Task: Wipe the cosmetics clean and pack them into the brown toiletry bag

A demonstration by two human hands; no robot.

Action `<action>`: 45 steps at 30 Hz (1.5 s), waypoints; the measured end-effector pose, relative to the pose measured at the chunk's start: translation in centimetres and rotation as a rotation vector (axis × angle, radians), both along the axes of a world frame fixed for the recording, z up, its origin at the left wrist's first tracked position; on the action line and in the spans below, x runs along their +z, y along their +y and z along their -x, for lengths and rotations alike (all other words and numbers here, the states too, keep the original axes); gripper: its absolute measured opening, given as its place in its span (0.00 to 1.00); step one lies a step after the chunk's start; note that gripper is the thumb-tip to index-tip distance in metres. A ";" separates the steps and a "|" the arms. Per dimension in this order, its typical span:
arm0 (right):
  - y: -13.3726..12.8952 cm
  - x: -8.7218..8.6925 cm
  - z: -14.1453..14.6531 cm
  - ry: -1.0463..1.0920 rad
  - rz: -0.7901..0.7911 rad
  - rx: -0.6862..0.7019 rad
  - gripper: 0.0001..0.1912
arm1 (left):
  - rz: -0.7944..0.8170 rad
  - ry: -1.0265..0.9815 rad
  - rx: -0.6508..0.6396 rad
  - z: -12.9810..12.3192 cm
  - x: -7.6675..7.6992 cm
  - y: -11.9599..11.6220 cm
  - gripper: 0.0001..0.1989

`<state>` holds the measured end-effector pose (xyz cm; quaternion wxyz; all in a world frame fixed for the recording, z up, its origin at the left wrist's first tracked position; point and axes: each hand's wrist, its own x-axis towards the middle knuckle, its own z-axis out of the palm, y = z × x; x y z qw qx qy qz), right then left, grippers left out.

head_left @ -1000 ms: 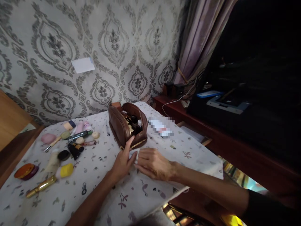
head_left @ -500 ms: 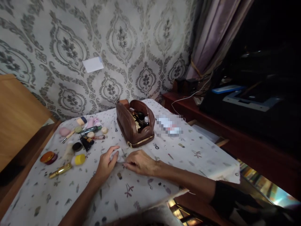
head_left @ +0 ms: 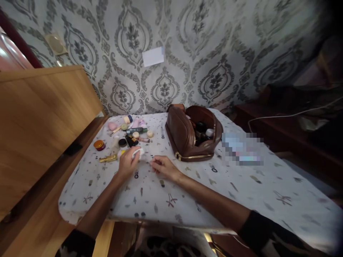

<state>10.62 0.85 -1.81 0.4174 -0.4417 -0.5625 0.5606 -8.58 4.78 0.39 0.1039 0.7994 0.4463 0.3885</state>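
My left hand [head_left: 129,162] is closed on a small white wad [head_left: 139,152], which looks like tissue or a wipe. To its right, my right hand [head_left: 164,166] hovers over the cloth with its fingers curled together; anything between the fingertips is too small to make out. An open brown bag [head_left: 180,134] stands behind my right hand, with dark items and a white-capped bottle [head_left: 209,134] inside. Behind and left of my left hand lie a gold tube [head_left: 108,158], an orange-lidded jar [head_left: 99,145], a black round lid [head_left: 122,142] and a pink sponge [head_left: 112,125].
A patterned white cloth [head_left: 155,192] covers the table. A wooden panel [head_left: 48,132] rises at the left. At the right are a blurred-out flat object [head_left: 241,148] and a white cable [head_left: 289,116]. The patterned wall [head_left: 187,53] stands behind.
The view has swung left, so the bag and cosmetics appear further right. My left hand keeps hold of the white wad; my right hand is slightly further from it.
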 end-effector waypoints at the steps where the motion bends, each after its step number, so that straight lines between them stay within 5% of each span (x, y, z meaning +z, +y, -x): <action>1: 0.3 0.0 0.6 0.090 0.066 -0.014 0.13 | -0.004 -0.041 0.061 0.9 0.3 0.5 0.16; 6: 0.8 -0.6 2.3 0.375 0.157 -0.129 0.14 | -0.069 -0.042 0.298 4.9 0.4 2.7 0.19; 13: 0.3 -1.7 2.1 0.335 0.089 -0.098 0.15 | -0.125 0.362 0.203 5.2 -3.0 2.5 0.20; 20: 0.0 -1.7 2.0 0.272 0.025 -0.050 0.15 | -0.126 0.323 0.176 5.1 -2.9 2.7 0.18; 30: 0.0 -2.7 2.5 0.338 -0.050 -0.076 0.30 | 0.303 -0.351 0.032 -1.7 -1.3 0.4 0.19; 37: 0.3 -2.3 1.5 0.321 -0.060 -0.208 0.21 | 0.292 -0.268 -0.155 -5.6 -1.4 -0.4 0.20; 45: 0.8 -2.7 1.3 -0.023 -0.149 -0.388 0.11 | -0.067 -0.046 -0.239 -4.9 -2.7 -1.1 0.15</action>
